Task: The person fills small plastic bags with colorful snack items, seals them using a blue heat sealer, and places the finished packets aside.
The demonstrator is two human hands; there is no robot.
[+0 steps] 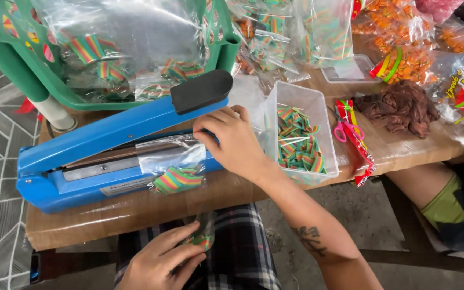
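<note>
Centrally, a clear candy bag of rainbow strips lies across the blue heat sealer, its mouth under the raised arm. Right hand rests curled on the sealer's far end, clasping nothing visible. Left hand, at the lap, pinches a second small candy packet, mostly hidden. Nearby: clear tub of strips, pink scissors, green basket. Another person's knee, cut off.

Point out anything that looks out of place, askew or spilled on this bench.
Nothing is spilled or damaged. The small candy bag lies crooked across the blue sealer, its filled end hanging over the front, with the right hand at the sealer's end. The left hand holds another bag on the lap.
</note>
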